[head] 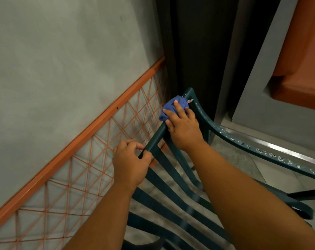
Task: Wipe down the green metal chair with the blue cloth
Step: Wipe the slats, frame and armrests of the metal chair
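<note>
- Currently right hand (182, 126) presses bunched blue cloth (173, 108) onto top rail of green metal chair (173, 179), fingers spread over the wad, near the rail's far corner.
- Left hand (130, 162) grips the same rail lower down, fingers curled round it, likely to steady the chair against wiping pressure.
- Chair stands beside grey wall with orange lattice panel (91, 157).
- Armrest (246, 141) shows chipped paint, seemingly unwiped.
</note>
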Tool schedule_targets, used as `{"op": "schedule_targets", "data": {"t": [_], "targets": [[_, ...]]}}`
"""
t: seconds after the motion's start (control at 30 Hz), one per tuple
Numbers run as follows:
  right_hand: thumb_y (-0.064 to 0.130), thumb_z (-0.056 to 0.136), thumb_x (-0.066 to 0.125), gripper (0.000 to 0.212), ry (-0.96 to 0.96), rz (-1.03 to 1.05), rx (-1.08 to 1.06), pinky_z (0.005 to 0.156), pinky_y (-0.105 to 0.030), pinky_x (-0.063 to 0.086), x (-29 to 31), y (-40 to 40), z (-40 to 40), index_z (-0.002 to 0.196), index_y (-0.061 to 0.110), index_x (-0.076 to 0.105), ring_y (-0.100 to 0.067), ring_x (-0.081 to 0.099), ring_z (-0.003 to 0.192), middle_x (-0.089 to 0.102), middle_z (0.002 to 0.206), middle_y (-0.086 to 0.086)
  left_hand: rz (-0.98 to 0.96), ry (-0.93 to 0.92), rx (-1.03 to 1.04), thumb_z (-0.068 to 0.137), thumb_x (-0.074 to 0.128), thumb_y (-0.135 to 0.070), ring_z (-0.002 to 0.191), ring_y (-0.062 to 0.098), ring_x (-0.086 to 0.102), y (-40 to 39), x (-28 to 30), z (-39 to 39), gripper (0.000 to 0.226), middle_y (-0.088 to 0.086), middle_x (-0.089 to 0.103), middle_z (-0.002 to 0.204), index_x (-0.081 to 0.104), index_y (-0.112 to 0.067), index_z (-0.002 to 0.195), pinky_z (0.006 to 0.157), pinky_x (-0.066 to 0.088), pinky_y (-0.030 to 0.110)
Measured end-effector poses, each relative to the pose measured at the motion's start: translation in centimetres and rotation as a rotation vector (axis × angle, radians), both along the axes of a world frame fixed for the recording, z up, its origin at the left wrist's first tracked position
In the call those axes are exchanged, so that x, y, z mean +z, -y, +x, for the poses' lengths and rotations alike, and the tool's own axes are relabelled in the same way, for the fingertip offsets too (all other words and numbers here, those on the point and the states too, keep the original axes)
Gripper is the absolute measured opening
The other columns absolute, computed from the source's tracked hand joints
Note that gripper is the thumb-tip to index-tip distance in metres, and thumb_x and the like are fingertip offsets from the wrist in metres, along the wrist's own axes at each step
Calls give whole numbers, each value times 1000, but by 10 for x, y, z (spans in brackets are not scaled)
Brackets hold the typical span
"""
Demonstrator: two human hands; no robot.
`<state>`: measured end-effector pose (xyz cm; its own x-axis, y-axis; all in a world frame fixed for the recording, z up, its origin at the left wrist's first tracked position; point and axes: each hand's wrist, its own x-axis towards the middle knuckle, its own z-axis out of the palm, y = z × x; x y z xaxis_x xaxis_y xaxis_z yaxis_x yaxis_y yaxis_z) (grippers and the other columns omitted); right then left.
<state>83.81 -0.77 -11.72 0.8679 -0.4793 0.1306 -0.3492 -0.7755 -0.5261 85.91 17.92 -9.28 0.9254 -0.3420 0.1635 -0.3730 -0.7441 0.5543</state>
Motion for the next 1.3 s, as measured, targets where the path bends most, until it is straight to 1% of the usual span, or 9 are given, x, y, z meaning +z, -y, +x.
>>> {"op": "schedule_targets", "data": {"t": [0.27, 0.47, 0.6, 0.7, 0.83, 1.0, 1.1, 1.2, 1.3], "targets": [[44, 98, 29, 44, 31, -186, 148, 102, -48, 37, -5, -20, -19, 139, 34, 43, -36, 33, 130, 31, 154, 0, 0, -6, 2, 77, 66, -26, 100, 5, 39, 2, -1, 0, 10, -11, 48, 103, 62, -22, 85, 81, 33, 25], [39, 102, 28, 40, -43, -218, 71, 116, -50, 0, 9, -3, 3, 140, 34, 39, -34, -7, 146, 19, 158, 0, 27, -24, 20, 77, 65, -30, 103, 6, 38, 2, 2, -1, 10, -12, 48, 103, 63, -24, 86, 84, 34, 28], [28, 102, 35, 42, -33, -127, 128, 116, -49, 19, 7, -5, 1, 144, 28, 35, -30, -5, 147, 14, 159, -6, 119, -44, 74, 77, 64, -34, 110, 15, 43, 10, 10, 1, 10, -14, 45, 103, 63, -29, 86, 90, 35, 35], [34, 101, 34, 45, 15, -117, 192, 117, -47, 18, 4, -8, -11, 146, 28, 34, -33, 1, 146, 17, 158, -6, 249, 66, -6, 81, 60, -40, 112, 21, 46, 26, 14, 11, 22, -8, 52, 108, 64, -30, 100, 92, 37, 39], [41, 99, 33, 45, 67, -162, 253, 114, -48, 23, 3, 1, -19, 143, 34, 37, -31, 11, 145, 24, 157, -1, 214, 154, -111, 80, 64, -36, 110, 25, 49, 39, 9, 28, 18, -1, 55, 112, 69, -25, 93, 91, 41, 42], [44, 99, 31, 44, 44, -114, 156, 118, -52, 9, 2, 19, 8, 138, 29, 46, -34, -2, 146, 23, 157, -4, 267, 304, -235, 80, 48, -34, 115, 29, 50, 41, 1, 28, 32, 7, 54, 123, 69, -21, 100, 91, 42, 48], [42, 98, 20, 53, 12, -146, 170, 118, -53, 4, 2, 14, 18, 133, 18, 51, -39, 9, 145, 34, 151, -16, 304, 309, -256, 81, 44, -35, 120, 28, 47, 42, 1, 30, 36, 6, 53, 128, 68, -22, 104, 97, 39, 48], [24, 96, 46, 34, 208, -172, 174, 116, -47, 11, 4, 6, 4, 122, 10, 62, -41, 32, 137, 52, 136, -19, 311, 312, -253, 81, 40, -37, 121, 28, 47, 40, -1, 31, 39, 6, 53, 128, 68, -24, 104, 97, 38, 47], [25, 97, 49, 36, 231, -114, 263, 118, -40, 10, 2, 17, -6, 132, 16, 55, -35, 20, 143, 43, 146, -11, 313, 319, -250, 80, 40, -37, 119, 28, 48, 40, -2, 32, 39, 5, 54, 127, 69, -25, 103, 96, 37, 46]]}}
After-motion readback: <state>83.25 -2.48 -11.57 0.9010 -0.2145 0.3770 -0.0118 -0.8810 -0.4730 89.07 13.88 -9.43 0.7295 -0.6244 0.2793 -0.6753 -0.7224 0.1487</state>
